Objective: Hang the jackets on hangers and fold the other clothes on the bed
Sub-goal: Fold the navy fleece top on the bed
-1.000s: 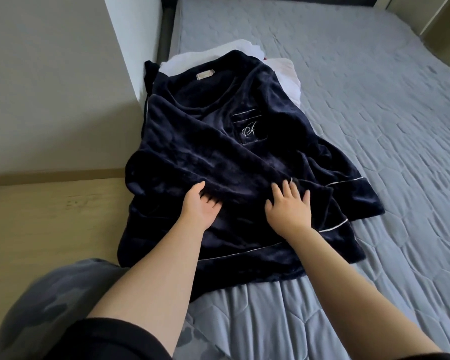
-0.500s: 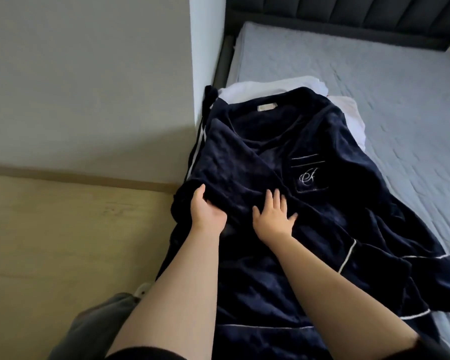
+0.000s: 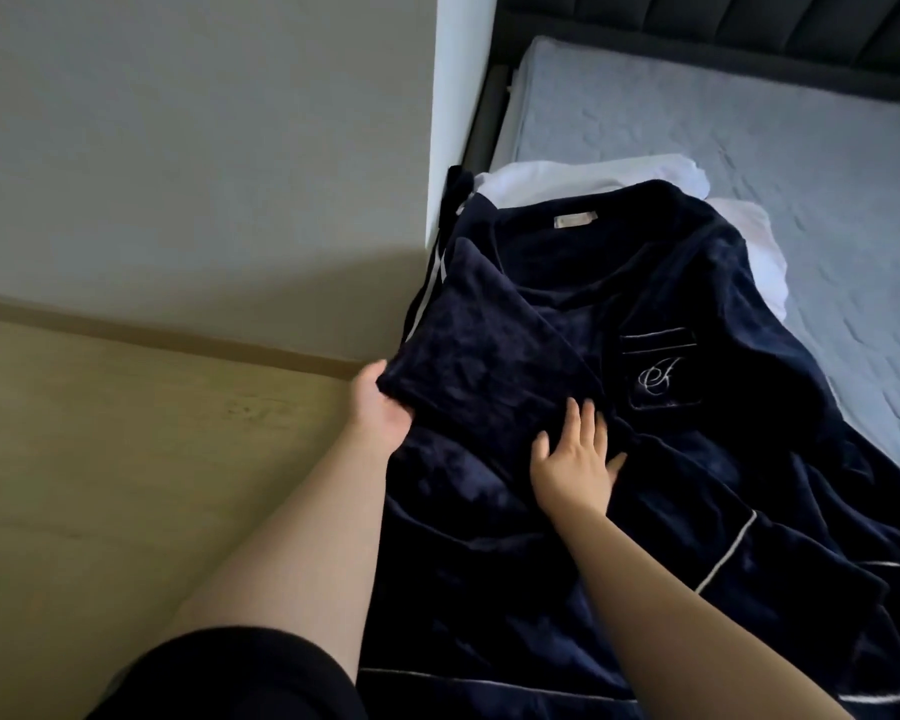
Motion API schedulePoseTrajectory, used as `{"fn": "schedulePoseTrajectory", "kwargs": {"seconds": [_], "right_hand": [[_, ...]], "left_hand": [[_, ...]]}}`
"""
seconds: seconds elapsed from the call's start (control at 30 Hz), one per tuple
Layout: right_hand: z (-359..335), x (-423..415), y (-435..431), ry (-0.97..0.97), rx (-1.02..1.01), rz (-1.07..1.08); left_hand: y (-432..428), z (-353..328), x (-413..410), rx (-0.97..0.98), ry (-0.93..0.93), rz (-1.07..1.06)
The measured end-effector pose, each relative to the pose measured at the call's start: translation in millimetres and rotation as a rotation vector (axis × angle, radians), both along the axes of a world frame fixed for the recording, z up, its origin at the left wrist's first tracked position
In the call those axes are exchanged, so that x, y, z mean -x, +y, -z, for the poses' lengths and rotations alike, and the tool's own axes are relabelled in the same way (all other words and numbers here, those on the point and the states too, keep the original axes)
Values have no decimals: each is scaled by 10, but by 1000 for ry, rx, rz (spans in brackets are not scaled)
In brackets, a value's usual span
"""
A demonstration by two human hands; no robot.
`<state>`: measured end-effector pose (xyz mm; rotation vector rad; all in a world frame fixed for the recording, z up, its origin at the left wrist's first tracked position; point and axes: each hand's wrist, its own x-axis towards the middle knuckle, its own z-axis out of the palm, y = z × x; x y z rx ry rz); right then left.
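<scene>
A dark navy velvet robe (image 3: 697,459) with white piping and an embroidered chest pocket lies spread front-up along the left edge of the bed (image 3: 749,127). My left hand (image 3: 378,407) grips the robe's left side panel at its outer edge, and that panel is folded inward over the chest. My right hand (image 3: 575,454) rests flat with spread fingers on the robe's middle, just below the folded panel. White clothes (image 3: 583,184) peek out from under the collar end.
A white wall corner (image 3: 453,122) stands right beside the bed's left edge. Wooden floor (image 3: 126,459) lies to the left. A dark padded headboard (image 3: 749,39) closes the far end. Grey quilted mattress stretches to the right.
My left hand has moved outward to the robe's left edge and taken hold of the side panel, folding it inward. My right hand shifted slightly right and stays flat on the cloth.
</scene>
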<state>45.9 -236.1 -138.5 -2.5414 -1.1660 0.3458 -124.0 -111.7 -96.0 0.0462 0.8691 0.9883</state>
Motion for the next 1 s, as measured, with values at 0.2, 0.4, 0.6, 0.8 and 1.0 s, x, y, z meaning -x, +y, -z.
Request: {"fn": "schedulePoseTrajectory", "kwargs": {"seconds": [0.2,0.4,0.6,0.8,1.0], "right_hand": [[-149,-4,7,-6,104,-70],[-432,-82,-69,-214,-158,-207],[-155,-453,-562,-188,94,-95],[-129,-475,-760,-7,-116,-69],[-533,-682,-803,361,-283,178]], "left_hand": [[-145,-78,76,-180,1129,233],[-388,-160,-418,-1238,1773,439],[-607,307,-428,-1233,1845,1232],[-745,187,-567,-1184,1993,1162],[-1274,3,-993,-1265,1737,1309]]}}
